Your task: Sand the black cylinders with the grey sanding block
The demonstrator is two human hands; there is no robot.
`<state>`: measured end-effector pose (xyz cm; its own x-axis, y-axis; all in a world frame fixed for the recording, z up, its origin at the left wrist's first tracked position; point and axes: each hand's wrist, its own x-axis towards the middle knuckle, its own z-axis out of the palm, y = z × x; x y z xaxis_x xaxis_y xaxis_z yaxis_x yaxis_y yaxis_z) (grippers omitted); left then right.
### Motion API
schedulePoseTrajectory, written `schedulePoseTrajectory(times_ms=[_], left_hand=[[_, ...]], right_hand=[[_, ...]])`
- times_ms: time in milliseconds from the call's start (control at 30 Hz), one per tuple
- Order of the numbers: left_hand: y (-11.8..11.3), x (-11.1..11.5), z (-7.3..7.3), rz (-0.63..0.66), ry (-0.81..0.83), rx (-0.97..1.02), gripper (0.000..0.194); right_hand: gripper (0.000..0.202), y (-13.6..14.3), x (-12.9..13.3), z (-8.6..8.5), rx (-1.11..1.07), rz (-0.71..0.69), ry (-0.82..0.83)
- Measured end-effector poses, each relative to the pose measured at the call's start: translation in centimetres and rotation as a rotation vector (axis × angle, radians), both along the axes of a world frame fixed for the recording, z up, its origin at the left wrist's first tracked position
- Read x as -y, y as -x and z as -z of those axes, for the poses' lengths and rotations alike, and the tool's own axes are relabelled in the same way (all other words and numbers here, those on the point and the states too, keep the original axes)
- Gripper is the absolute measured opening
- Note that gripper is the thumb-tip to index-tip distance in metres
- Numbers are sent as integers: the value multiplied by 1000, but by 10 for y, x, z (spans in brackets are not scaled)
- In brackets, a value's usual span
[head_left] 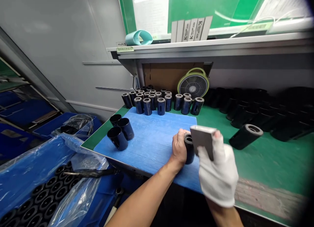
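Note:
My bare left hand (179, 147) is wrapped round a black cylinder (189, 151), which stands upright near the front edge of the blue mat (152, 138). In a white glove, my right hand (218, 171) grips a grey rectangular sanding block (203, 140) beside the cylinder's top. Whether the block touches the cylinder, I cannot tell. To the right, another black cylinder (245, 137) with a pale ring at its top stands on the green bench top. Several dark cups (118, 138) with open tops are grouped at the mat's left side.
Several rows of black cylinders (161, 106) stand behind the mat, near a green fan (193, 84). More dark cylinders (260, 112) crowd the back right. Grey blocks (188, 30) line the shelf above. At lower left, a plastic-lined blue bin (22, 171) holds cylinders; a tool (90, 173) lies across it.

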<state>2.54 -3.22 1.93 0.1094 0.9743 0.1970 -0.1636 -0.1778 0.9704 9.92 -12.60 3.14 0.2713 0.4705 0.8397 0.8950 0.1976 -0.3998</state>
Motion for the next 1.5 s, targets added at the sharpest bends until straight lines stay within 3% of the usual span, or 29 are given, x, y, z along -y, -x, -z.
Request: schedulePoseTrajectory(times_ms=[200,300,367,467,567,667,767,867,1000,1067,1133,1233,1333,1433,1500], left_hand=[[1,4,-1,60,-31,-11,63],[1,5,-1,58,-76,-19,57],[0,5,-1,40,-47,17,54],[-2,1,0,73,141,194,55],[-6,-3,2,142,225,324,58],[-8,-3,2,134,237,351,60],[-7,-1,1,136,229,314,61],[-2,3,-2,75,95,173,57],[2,9,-1,70,-8,37,56],[3,12,0,122,-38,22,57],[2,15,0,128,-59,21,57],[-2,16,-2,89,-21,62,56],[-4,10,-5,103,177,223,58],[-3,0,-6,185,383,403,62],[0,-7,-5,250,447,478,67]], right_hand=[[77,0,3,-7,27,-89,66],[74,-3,0,-6,21,45,9],[74,-6,3,3,12,-17,-1],[69,-10,22,30,-26,-161,153],[66,-16,38,47,-196,88,168],[72,-20,32,32,-329,225,143],[69,-17,10,1,-256,178,132],[63,-11,-4,-18,-82,70,78],[60,-7,6,-19,13,-134,212],[60,-8,12,-18,3,-120,255],[63,-9,14,-18,19,-19,170],[73,-10,16,-6,50,-36,70],[71,-15,30,21,37,-155,191],[66,-24,44,42,-88,51,227],[67,-28,45,42,-152,177,206]])
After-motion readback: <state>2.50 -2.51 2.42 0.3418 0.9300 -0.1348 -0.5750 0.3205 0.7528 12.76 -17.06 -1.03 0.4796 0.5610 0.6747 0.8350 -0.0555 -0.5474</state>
